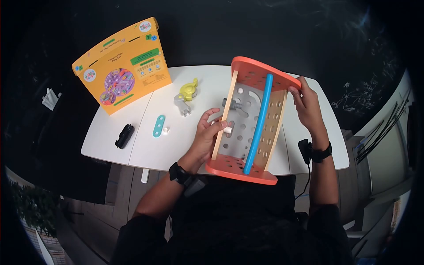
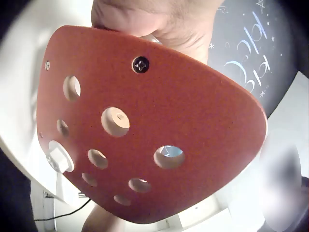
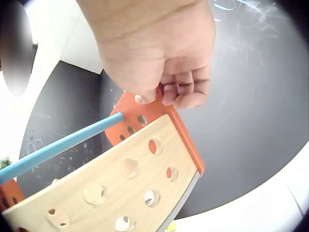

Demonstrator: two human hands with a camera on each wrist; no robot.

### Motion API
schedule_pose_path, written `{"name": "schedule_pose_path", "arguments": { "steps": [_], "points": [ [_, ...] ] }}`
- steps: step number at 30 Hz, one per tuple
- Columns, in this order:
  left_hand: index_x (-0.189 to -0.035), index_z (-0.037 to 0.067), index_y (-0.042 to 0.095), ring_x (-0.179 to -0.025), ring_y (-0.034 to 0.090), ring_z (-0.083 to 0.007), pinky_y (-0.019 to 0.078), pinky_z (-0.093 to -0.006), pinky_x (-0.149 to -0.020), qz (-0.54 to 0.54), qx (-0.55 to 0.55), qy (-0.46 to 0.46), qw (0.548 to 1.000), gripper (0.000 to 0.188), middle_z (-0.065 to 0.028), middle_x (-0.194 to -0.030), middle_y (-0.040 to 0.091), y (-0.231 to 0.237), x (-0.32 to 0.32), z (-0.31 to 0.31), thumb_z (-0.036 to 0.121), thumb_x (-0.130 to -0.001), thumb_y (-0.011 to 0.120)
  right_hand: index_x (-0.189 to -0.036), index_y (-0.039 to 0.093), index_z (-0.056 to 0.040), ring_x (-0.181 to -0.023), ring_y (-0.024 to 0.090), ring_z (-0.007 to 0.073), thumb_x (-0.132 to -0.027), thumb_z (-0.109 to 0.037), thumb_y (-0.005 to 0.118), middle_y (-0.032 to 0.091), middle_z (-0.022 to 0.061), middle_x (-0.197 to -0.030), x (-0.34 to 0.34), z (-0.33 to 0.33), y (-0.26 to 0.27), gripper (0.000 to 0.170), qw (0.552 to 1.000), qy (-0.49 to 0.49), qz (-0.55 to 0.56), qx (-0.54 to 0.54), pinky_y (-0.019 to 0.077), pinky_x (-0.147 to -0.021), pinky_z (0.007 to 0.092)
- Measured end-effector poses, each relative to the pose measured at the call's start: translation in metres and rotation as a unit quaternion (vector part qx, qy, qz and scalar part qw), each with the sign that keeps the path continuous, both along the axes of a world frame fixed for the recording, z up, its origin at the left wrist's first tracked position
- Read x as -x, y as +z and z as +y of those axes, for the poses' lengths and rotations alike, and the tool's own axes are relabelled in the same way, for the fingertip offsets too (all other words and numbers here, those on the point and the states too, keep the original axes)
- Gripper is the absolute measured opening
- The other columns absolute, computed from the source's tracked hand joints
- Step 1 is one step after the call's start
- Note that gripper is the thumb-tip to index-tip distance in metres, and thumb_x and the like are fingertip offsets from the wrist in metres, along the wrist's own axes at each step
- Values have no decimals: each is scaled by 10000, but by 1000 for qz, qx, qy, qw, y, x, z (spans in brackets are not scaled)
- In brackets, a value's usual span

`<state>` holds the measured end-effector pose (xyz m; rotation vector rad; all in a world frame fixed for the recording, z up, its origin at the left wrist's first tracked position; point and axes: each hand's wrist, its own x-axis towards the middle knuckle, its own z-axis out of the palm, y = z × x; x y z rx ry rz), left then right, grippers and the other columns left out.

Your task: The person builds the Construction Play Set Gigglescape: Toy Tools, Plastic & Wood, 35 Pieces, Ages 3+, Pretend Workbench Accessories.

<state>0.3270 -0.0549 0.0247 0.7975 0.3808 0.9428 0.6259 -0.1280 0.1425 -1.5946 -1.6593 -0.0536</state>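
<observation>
A toy toolbox (image 1: 251,75) with orange end panels, pale wooden sides full of holes, a grey floor and a blue rod handle (image 1: 260,119) is tilted up between both hands. My left hand (image 1: 205,139) holds its left wooden side, thumb over the edge beside a white peg (image 1: 227,130). My right hand (image 1: 307,106) grips the corner of the far orange panel (image 3: 145,108) between thumb and fingers. Inside the box are a grey bolt (image 1: 237,106) and a small white piece (image 1: 240,90). A white hexagonal head (image 2: 60,157) sits on the near orange panel (image 2: 207,106).
A yellow play-set box (image 1: 128,53) stands at the back left of the white table (image 1: 185,77). Nearby lie a yellow-green and grey toy piece (image 1: 185,97), a teal strip with holes (image 1: 159,126), a white nut (image 1: 166,130) and a black object (image 1: 125,136).
</observation>
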Motion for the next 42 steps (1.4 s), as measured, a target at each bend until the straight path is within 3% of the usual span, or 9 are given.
{"name": "schedule_pose_path", "arguments": {
  "steps": [1,3,5,7,16,25,35,38,42],
  "points": [
    [-1453,38,383,-935,699,-214,596,-327,-732,12,-11,6,1000,646,-174,-1144,676,-2,-2,-2,137,-939,760,-1069,556,-25,-634,590,204,-1113,-294,556,574,109,-705,1,2,0,273,1000,0,0,0,500,-616,359],
    [-1431,36,415,-934,703,-239,598,-349,-759,33,-7,-10,999,560,-181,-1124,675,-6,-1,0,161,-968,703,-1030,532,-21,-660,624,283,-1102,-362,558,602,148,-723,3,6,-2,350,997,-55,-39,38,497,-658,412],
    [-1410,33,446,-933,707,-265,601,-372,-786,54,-4,-25,998,482,-188,-1104,674,-4,-1,-1,184,-998,645,-1022,535,-27,-674,640,296,-1103,-379,548,630,147,-733,3,10,-6,361,996,-59,-44,42,500,-663,419],
    [-1393,35,471,-826,683,-221,594,-354,-740,94,1,-23,995,446,-166,-1042,687,0,-3,-3,252,-1026,602,-1013,539,-34,-688,657,309,-1104,-396,538,658,146,-743,2,13,-11,373,996,-63,-50,46,503,-667,426],
    [-1400,26,500,-792,682,-181,623,-348,-692,159,6,-90,983,511,-125,-988,676,0,-5,1,410,-1063,485,-1059,611,-43,-801,730,331,-1104,-376,531,737,139,-812,6,22,-22,346,989,-83,-73,93,537,-708,442],
    [-1471,3,461,-971,756,-238,675,-390,-798,207,15,-102,973,605,-182,-1234,664,-2,-3,9,432,-1046,508,-1084,632,-41,-830,734,344,-1094,-362,554,742,150,-830,4,30,-35,331,986,-80,-38,138,542,-753,450],
    [-1423,-9,495,-977,762,-249,677,-394,-788,217,35,-96,971,572,-179,-1213,678,-9,-3,15,417,-1046,551,-1111,642,-34,-876,738,358,-1092,-370,543,757,157,-879,0,38,-49,351,985,-70,-40,154,548,-778,458],
    [-1415,-28,525,-1058,707,-240,641,-406,-801,235,25,-89,968,623,-156,-1274,618,-4,-3,15,410,-988,642,-1114,643,-30,-877,739,358,-1091,-372,543,760,159,-883,-2,41,-52,357,986,-67,-43,149,549,-778,462],
    [-1411,-40,534,-1032,707,-207,611,-343,-830,301,-23,-88,949,598,-142,-1236,656,-2,-3,19,367,-987,643,-1119,643,-30,-873,741,361,-1090,-375,545,761,162,-877,-6,47,-57,360,990,-55,-45,126,550,-776,470]
  ]
}}
